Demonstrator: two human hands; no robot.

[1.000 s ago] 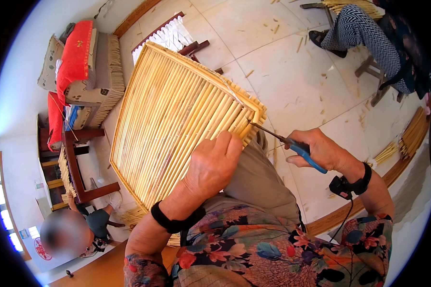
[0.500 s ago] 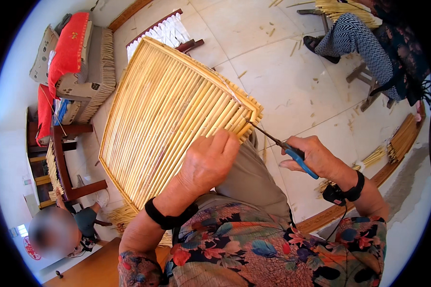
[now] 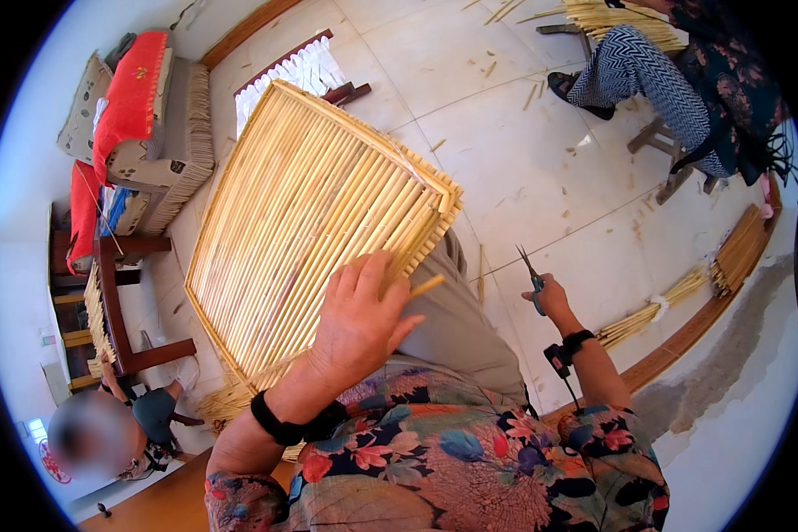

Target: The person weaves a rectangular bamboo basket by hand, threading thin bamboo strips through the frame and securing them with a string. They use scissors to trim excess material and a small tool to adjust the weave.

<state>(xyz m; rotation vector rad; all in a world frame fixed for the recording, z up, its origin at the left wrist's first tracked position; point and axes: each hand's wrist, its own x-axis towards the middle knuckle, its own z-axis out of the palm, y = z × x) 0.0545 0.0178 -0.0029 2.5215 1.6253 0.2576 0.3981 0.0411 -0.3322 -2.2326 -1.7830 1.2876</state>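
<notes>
Reed panel [image 3: 301, 204]: lies tilted, partly over your lap, pale stalks side by side inside a bound rim. Far left of the panel, on the wall: pale sheet [image 3: 35, 431] and, just below it, round red decoration [image 3: 55, 461]; marks on both too small to read. Left of the panel's far end: red cloth [image 3: 133, 97] over a sofa [image 3: 182, 115], small yellow motif, details unclear. Left of the panel's near end: seated person [image 3: 157, 417].

On the panel's near edge: your left hand [image 3: 355, 310], back upward, forearm rising from below, dark band [image 3: 275, 421] at the wrist. Fingers slightly bent over the stalks, thumb apart from the forefinger. Short stalk [image 3: 429, 285] juts out beside it; cannot tell whether you grip that.

Right of the panel, clear of it: your right hand [image 3: 554, 297], arm reaching outward, fingers clamped round the blue handles of the scissors [image 3: 532, 270], blades pointing away from you. Farther right of the panel: tied stalk bundle [image 3: 683, 288] on the floor.
</notes>
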